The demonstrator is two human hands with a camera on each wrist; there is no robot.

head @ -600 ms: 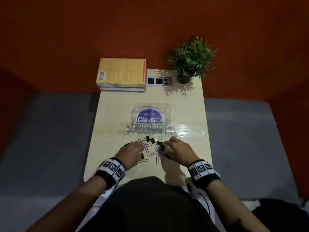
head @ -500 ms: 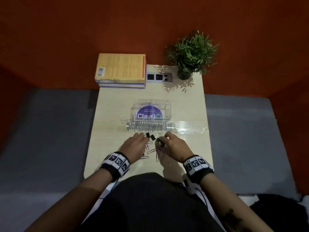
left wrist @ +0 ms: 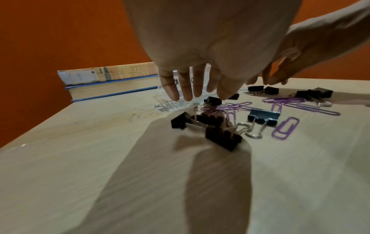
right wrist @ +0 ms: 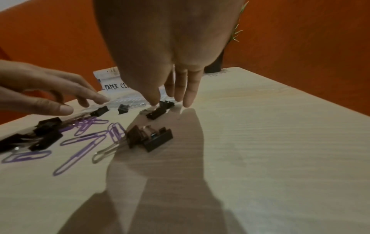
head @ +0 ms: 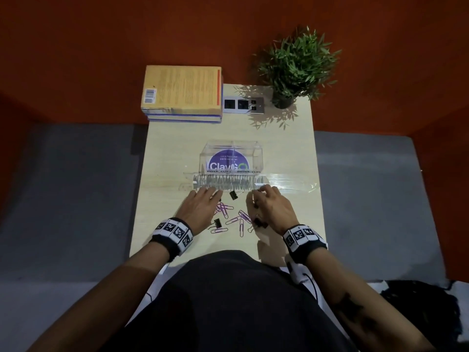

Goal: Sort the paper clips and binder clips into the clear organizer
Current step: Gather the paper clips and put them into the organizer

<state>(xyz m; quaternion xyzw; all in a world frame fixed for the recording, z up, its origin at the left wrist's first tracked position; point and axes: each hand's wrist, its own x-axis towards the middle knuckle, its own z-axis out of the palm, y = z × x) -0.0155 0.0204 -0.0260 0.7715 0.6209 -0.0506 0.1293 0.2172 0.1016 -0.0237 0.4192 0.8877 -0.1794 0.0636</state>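
Observation:
The clear organizer (head: 232, 148) stands mid-table, its front labelled for paper clips and binder clips. Purple paper clips (head: 227, 208) and black binder clips (head: 217, 222) lie scattered in front of it. My left hand (head: 212, 194) hovers over the pile's far left with straight fingers (left wrist: 188, 93), the thumb just above a binder clip (left wrist: 213, 100). At the far right of the pile my right hand (head: 258, 196) points down with straight fingers (right wrist: 187, 98). Its thumb tip touches the wire handle of a binder clip (right wrist: 157, 113). Another binder clip (head: 233, 194) lies between the hands.
A stack of books (head: 182, 94) sits at the back left, a socket panel (head: 243, 105) beside it and a potted plant (head: 294, 69) at the back right. A clear plastic strip (head: 291, 185) lies right of the organizer. The narrow table (head: 157, 153) drops off on both sides.
Both hands have moved forward from the middle of the pile to its far edge, close to the organizer's front. The clips lie about where they were.

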